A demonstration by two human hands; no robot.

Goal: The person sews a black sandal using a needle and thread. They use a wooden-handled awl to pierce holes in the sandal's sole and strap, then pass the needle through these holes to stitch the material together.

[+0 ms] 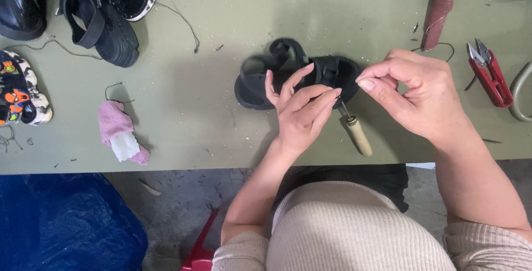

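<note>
Awl point(354, 129): wooden handle toward lower right, tip toward sandal point(327, 74).

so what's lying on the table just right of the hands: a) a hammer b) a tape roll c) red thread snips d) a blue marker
c, red thread snips lie on the green table just beyond the right hand, apart from it.

Black sandal point(327, 74) beside wooden-handled awl point(357, 135)
</note>
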